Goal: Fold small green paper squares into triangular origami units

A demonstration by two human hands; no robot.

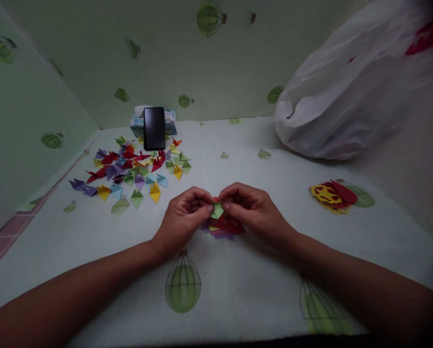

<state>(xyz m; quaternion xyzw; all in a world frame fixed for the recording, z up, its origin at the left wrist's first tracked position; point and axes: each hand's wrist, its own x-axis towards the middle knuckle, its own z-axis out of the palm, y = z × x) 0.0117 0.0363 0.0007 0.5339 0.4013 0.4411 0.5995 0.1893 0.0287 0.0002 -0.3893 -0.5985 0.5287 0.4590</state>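
Observation:
Between my fingertips is a small folded piece of light green paper (217,210), held up near the middle of the white surface. My left hand (189,212) pinches its left side with thumb and forefinger. On the right side, my right hand (251,205) grips it in the same way. Just below the hands lies a small pile of coloured paper (223,236), with red, yellow, pink and purple showing; my fingers hide part of it. Many folded paper cranes (137,197) in several colours are spread out to the left.
A black phone (154,128) leans on a tissue box (171,123) behind the cranes. Red and yellow paper cut-outs (334,195) lie at the right. A large white plastic bag (332,106) bulges at the back right. Walls (209,67) with balloon prints enclose the back and left.

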